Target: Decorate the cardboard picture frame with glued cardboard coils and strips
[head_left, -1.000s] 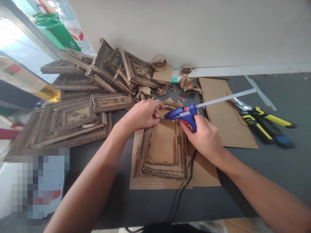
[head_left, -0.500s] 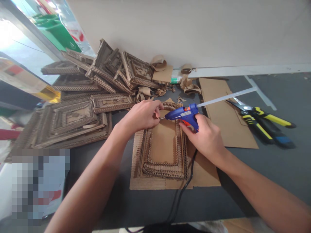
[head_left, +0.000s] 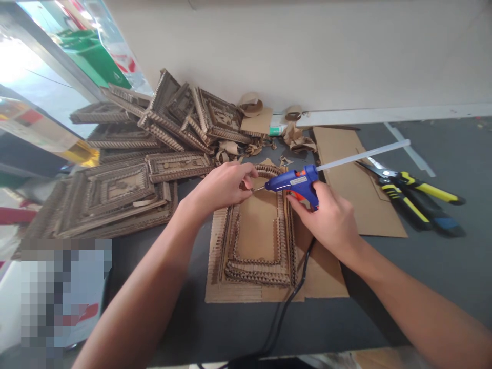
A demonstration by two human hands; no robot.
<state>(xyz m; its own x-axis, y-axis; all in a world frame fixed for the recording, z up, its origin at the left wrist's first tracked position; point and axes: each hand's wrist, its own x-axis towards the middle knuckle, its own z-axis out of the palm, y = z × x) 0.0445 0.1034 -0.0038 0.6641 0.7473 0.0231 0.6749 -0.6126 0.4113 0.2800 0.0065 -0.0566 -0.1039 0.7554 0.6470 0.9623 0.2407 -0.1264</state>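
Your right hand [head_left: 330,220] wraps the handle of the blue glue gun [head_left: 294,182], grip closed firm around it, nozzle pointing left at the top edge of the frame [head_left: 255,241]. A clear glue stick [head_left: 363,155] juts out the back of the gun, up and to the right, and the black cord [head_left: 286,302] trails down toward you across the frame's right side. Your left hand [head_left: 223,185] sits at the frame's top left corner, fingers curled and pinched right at the nozzle tip; whether they hold a small piece there, I cannot tell. The frame lies flat on a cardboard sheet [head_left: 326,279] on the dark surface [head_left: 442,256], right in front of you between both arms. To the left, a pile of frames [head_left: 154,148] leans and stacks up against the wall. Off to the right, yellow-handled shears [head_left: 411,192] rest beside another cardboard panel [head_left: 353,195], well apart from your hands.
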